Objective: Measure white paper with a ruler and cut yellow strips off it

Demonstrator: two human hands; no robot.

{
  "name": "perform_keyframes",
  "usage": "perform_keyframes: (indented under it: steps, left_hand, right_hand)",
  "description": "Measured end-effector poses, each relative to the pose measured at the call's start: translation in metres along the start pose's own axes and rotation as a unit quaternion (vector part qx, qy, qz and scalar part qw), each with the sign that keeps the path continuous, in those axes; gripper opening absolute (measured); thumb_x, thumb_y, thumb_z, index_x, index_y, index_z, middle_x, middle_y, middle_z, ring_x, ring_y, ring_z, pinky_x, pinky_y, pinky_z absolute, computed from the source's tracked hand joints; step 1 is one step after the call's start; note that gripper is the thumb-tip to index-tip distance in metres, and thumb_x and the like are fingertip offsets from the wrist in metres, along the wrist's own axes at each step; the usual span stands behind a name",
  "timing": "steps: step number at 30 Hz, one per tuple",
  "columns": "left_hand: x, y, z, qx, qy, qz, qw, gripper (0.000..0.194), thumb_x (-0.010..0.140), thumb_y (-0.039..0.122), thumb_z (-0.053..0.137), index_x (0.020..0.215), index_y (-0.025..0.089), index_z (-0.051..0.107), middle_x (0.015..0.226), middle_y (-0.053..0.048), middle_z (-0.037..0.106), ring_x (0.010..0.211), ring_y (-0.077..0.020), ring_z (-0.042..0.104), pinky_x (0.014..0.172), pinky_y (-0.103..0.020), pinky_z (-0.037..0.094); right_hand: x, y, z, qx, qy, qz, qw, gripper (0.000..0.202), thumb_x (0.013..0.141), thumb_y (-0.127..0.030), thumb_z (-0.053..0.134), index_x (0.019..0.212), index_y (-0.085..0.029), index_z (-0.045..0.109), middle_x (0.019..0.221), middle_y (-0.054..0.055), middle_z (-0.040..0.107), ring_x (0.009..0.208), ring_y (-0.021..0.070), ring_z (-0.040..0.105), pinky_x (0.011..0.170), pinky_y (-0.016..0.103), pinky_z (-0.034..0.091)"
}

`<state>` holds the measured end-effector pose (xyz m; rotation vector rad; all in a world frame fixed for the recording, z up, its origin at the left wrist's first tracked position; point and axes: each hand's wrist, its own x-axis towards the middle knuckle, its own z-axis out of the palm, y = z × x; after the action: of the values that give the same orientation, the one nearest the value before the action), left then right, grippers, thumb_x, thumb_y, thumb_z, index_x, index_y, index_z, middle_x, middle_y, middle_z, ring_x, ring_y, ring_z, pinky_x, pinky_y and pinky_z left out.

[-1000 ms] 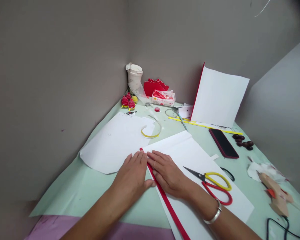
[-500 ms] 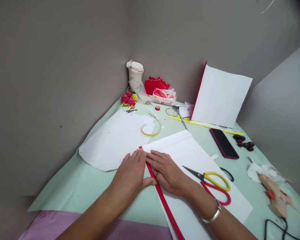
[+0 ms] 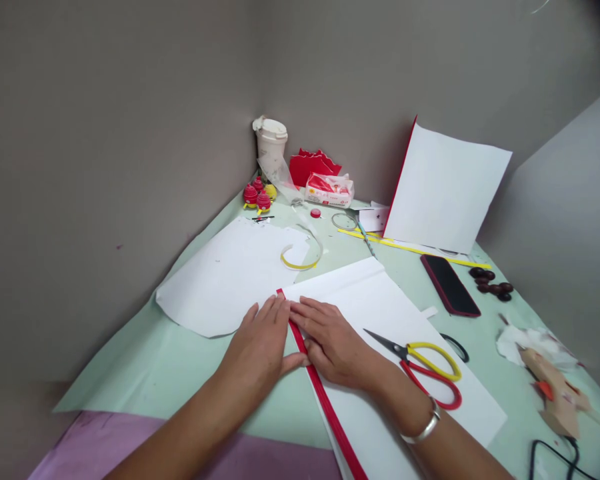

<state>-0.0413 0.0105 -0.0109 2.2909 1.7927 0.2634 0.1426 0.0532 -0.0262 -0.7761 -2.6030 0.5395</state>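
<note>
A white sheet [image 3: 350, 293] with a red strip [image 3: 330, 410] along its left edge lies on the green table cover. My left hand [image 3: 263, 340] is flat, palm down, with its fingers over the upper part of the strip and its thumb across it. Beside it my right hand [image 3: 330, 340] lies spread on the sheet, its fingertips touching the strip next to my left hand. Scissors [image 3: 407, 353] with one yellow and one red handle rest on the sheet, right of my right hand.
Left of the sheet is a curved white paper [image 3: 220, 280]. A phone [image 3: 450, 285], a glue gun [image 3: 555, 393] with its cable and dark beads [image 3: 495, 287] lie at the right. At the back stand a white cup [image 3: 271, 143] and a white panel [image 3: 445, 190].
Both hands keep almost the same pose on the strip. The whole view has shifted slightly.
</note>
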Motion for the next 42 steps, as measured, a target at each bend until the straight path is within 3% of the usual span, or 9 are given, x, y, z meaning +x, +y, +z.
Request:
perform_keyframes:
  steps: [19,23,34,42]
  left_hand:
    - [-0.0008,-0.0009,0.0023,0.014,-0.014,-0.001,1.0,0.081,0.077,0.047,0.077,0.139,0.007,0.044,0.149,-0.027,0.046,0.138,-0.0367,0.045,0.112,-0.054,0.037]
    - [-0.0013,-0.0009,0.0009,0.013,-0.002,0.006,1.0,0.078,0.076,0.046,0.077,0.138,0.011,0.046,0.148,-0.026,0.048,0.138,-0.0369,0.045,0.111,-0.055,0.038]
    - [-0.0009,0.0041,-0.0066,0.026,-0.031,-0.001,0.999,0.072,0.078,0.043,0.076,0.136,0.01,0.048,0.149,-0.025,0.046,0.14,-0.0343,0.043,0.114,-0.054,0.034]
    - [-0.0018,0.002,-0.0023,0.041,-0.015,0.013,0.999,0.073,0.078,0.046,0.075,0.136,0.009,0.05,0.147,-0.026,0.047,0.139,-0.0348,0.044,0.114,-0.054,0.034]
  right_hand:
    - [0.001,-0.0014,-0.0007,0.006,0.005,0.008,1.0,0.069,0.077,-0.007,0.048,0.146,-0.014,0.049,0.15,0.01,0.05,0.142,0.0293,0.038,0.115,0.051,0.038]
    - [0.0007,-0.0008,0.0003,0.009,0.015,0.003,1.0,0.068,0.076,-0.008,0.048,0.144,-0.015,0.051,0.149,0.011,0.052,0.142,0.03,0.039,0.113,0.053,0.039]
    - [0.0008,-0.0022,0.0009,0.013,0.023,0.01,1.0,0.058,0.083,-0.012,0.05,0.141,-0.013,0.054,0.147,0.012,0.054,0.141,0.0291,0.041,0.114,0.051,0.038]
    - [0.0005,-0.0027,0.0013,0.009,0.027,0.005,1.0,0.06,0.081,-0.009,0.051,0.141,-0.013,0.054,0.146,0.013,0.054,0.141,0.0294,0.041,0.113,0.052,0.039]
